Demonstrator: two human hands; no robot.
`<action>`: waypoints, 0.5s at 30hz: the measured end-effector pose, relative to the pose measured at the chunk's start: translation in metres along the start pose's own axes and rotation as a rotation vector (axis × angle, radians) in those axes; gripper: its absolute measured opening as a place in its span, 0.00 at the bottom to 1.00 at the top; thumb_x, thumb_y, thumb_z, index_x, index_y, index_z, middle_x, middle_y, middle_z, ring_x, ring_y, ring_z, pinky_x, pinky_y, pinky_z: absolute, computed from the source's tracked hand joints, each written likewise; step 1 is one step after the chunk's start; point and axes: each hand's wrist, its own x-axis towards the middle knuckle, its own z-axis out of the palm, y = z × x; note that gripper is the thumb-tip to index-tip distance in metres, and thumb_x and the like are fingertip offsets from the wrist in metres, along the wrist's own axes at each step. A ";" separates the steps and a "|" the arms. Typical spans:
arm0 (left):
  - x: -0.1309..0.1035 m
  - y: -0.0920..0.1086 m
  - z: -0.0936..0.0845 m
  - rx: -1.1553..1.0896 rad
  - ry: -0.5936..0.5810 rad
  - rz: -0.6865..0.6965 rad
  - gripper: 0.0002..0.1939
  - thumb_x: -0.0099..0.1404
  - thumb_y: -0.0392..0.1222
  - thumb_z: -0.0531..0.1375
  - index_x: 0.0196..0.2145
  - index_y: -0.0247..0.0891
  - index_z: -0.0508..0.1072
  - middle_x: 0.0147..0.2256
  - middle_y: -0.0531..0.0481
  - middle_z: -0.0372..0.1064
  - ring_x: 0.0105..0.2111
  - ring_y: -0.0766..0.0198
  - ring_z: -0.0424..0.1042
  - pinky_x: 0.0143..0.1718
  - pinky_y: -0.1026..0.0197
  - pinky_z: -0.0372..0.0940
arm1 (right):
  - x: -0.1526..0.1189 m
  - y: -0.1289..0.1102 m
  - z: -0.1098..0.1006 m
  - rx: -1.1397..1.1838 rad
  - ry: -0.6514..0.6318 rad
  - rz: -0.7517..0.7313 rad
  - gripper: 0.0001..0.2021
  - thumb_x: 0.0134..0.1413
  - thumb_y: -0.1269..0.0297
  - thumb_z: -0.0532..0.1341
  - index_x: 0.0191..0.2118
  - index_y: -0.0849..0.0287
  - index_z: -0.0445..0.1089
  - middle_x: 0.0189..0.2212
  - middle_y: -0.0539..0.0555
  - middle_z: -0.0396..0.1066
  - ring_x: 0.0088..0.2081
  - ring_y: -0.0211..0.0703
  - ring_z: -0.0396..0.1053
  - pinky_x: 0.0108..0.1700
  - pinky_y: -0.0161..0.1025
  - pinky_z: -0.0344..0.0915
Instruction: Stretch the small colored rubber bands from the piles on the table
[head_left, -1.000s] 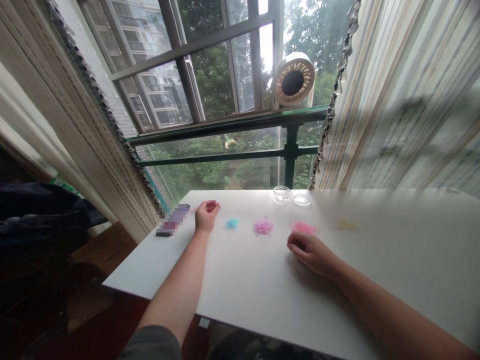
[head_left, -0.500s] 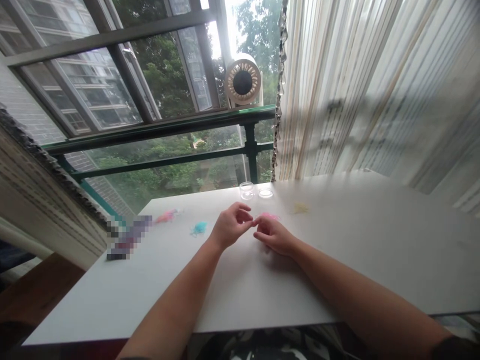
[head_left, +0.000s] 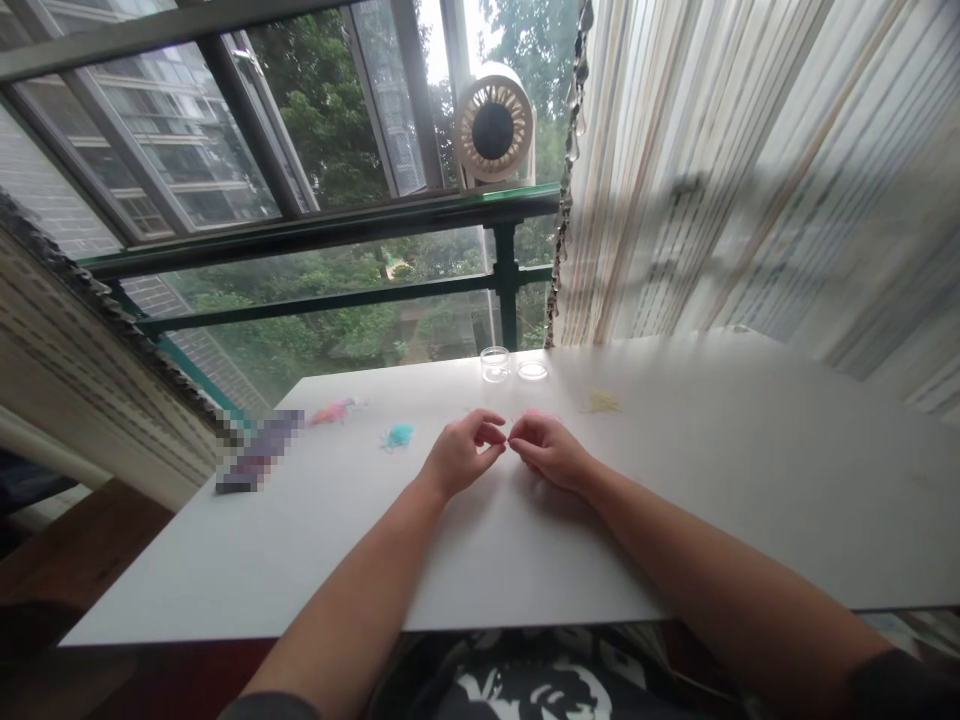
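My left hand (head_left: 469,452) and right hand (head_left: 547,452) nearly touch above the table (head_left: 787,460), fingertips narrowed.
Whether they hold anything I cannot tell; pink strands (head_left: 538,412) lie just beyond my right, towards the far edge, probably light and soft, best pinched at one end.
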 end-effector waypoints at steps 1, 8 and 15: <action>0.000 0.001 0.000 0.005 -0.002 0.001 0.13 0.53 0.37 0.59 0.38 0.40 0.67 0.30 0.51 0.73 0.31 0.65 0.72 0.37 0.61 0.66 | 0.000 0.000 0.000 -0.005 0.002 0.008 0.06 0.47 0.63 0.58 0.26 0.60 0.62 0.13 0.43 0.57 0.14 0.30 0.56 0.17 0.29 0.53; -0.002 -0.004 -0.008 -0.031 0.064 -0.019 0.13 0.53 0.37 0.58 0.39 0.38 0.67 0.32 0.49 0.72 0.32 0.65 0.71 0.38 0.62 0.65 | -0.001 -0.003 -0.001 -0.054 0.036 0.007 0.06 0.47 0.64 0.57 0.26 0.59 0.62 0.13 0.43 0.58 0.14 0.30 0.56 0.17 0.30 0.53; -0.003 -0.008 -0.011 -0.004 0.044 -0.057 0.12 0.55 0.37 0.56 0.39 0.37 0.68 0.33 0.48 0.72 0.30 0.66 0.70 0.33 0.63 0.65 | -0.001 -0.004 -0.001 -0.039 0.058 0.008 0.06 0.47 0.63 0.57 0.26 0.60 0.62 0.14 0.43 0.58 0.14 0.30 0.57 0.17 0.29 0.53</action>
